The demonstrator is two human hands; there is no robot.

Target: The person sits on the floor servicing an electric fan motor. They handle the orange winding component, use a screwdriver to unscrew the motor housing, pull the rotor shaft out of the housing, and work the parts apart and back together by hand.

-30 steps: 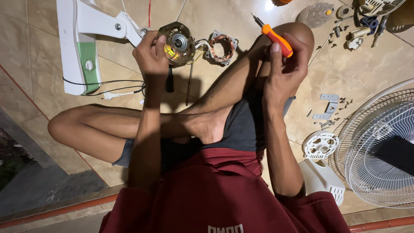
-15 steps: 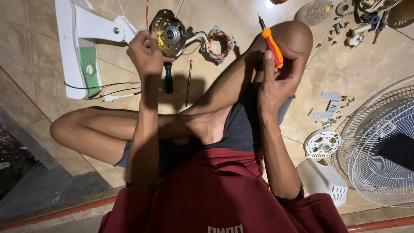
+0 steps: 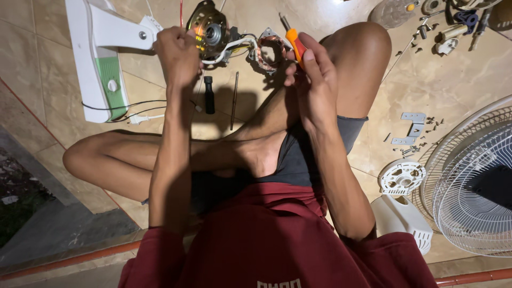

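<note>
A fan motor (image 3: 209, 29) hangs raised above the tiled floor (image 3: 373, 122), the left hand (image 3: 178, 50) clenched around its edge. The right hand (image 3: 314, 74) grips an orange screwdriver (image 3: 295, 42), tip up beside a copper stator (image 3: 271, 50) joined to the motor by wires. A slip could likely nick the windings or strain those wires. Loose screws (image 3: 426, 125) lie well apart, easily scattered.

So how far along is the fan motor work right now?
Teardown looks done: the wire fan guard, white rear cover, a metal bracket and loose screws lie on the floor. In hand: the left hand grips the motor by the white stand; the right hand holds an orange-handled screwdriver beside the copper stator. Reassembly remains.
</note>
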